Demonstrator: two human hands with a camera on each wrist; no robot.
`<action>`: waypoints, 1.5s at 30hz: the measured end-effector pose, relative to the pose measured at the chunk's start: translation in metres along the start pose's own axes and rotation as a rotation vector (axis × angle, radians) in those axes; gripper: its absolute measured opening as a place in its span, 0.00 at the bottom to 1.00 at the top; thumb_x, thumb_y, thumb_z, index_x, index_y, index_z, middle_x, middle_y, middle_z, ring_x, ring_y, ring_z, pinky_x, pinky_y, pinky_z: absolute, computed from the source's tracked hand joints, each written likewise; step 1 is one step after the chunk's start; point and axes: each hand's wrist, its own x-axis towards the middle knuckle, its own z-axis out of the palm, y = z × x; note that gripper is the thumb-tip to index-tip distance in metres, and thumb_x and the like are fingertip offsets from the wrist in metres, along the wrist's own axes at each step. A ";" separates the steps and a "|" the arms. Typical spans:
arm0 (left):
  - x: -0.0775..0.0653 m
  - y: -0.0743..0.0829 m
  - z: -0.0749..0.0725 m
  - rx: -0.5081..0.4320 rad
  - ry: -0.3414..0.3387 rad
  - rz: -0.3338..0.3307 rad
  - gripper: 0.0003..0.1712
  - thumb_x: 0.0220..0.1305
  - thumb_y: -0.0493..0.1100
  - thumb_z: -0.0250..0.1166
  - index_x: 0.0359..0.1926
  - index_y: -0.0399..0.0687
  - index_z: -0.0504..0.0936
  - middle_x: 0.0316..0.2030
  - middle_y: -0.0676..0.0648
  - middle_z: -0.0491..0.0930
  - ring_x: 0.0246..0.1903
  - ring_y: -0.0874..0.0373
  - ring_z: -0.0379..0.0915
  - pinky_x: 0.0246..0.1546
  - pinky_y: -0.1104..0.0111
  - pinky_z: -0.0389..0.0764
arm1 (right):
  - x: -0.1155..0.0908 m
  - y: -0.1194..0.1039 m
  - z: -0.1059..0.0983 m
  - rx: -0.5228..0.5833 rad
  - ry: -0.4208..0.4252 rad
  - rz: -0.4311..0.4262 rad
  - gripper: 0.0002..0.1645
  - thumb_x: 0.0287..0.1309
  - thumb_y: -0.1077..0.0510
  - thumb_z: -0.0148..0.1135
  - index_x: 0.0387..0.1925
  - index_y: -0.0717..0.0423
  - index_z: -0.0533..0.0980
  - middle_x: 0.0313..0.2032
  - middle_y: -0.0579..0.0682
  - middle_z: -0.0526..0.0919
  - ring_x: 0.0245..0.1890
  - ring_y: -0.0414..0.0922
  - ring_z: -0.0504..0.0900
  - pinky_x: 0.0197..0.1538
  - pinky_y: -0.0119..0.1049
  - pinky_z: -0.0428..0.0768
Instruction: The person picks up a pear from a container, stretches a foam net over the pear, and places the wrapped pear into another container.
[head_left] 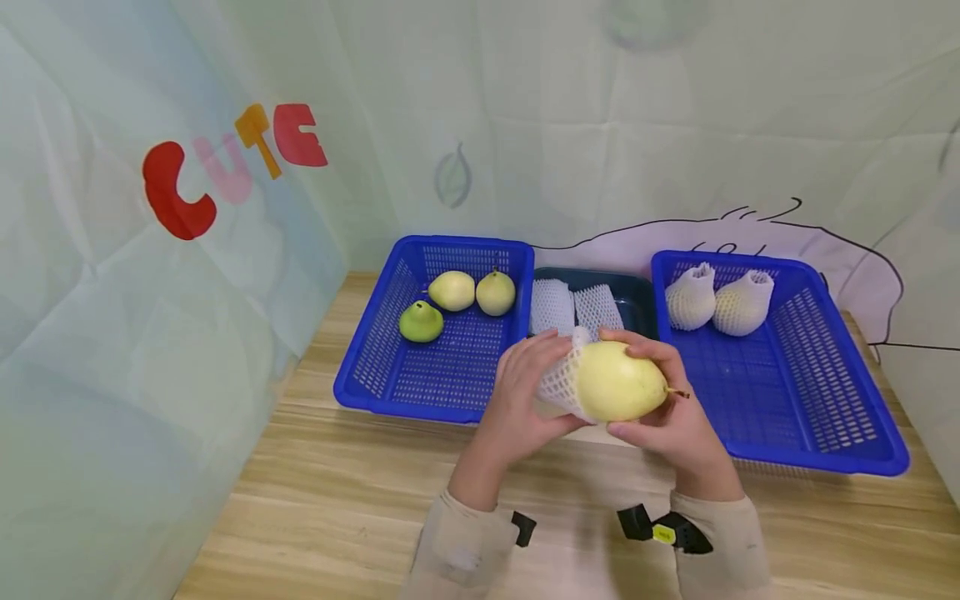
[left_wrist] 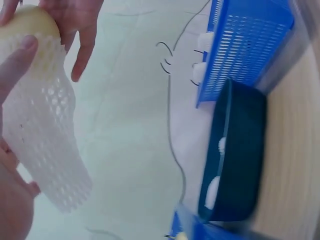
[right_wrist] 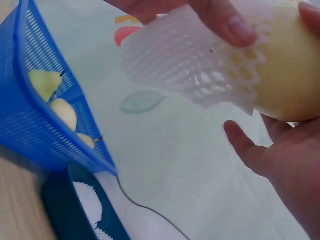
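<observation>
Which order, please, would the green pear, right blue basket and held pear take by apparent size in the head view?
1. Right blue basket
2. Held pear, probably enlarged by nearness
3. Green pear

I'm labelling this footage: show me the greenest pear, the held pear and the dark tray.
Greenest pear (head_left: pixel 422 323): head view, its rounded side.
Held pear (head_left: pixel 618 382): head view, bare yellow skin.
Dark tray (left_wrist: pixel 245 152): left wrist view, outer side wall.
</observation>
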 end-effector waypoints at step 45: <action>0.003 0.031 0.021 -1.358 -0.020 -0.671 0.35 0.66 0.58 0.46 0.69 0.50 0.51 0.55 0.47 0.66 0.49 0.57 0.68 0.52 0.65 0.69 | 0.001 -0.001 0.022 -0.363 0.396 0.024 0.17 0.66 0.65 0.42 0.53 0.69 0.69 0.57 0.56 0.70 0.58 0.51 0.66 0.58 0.35 0.65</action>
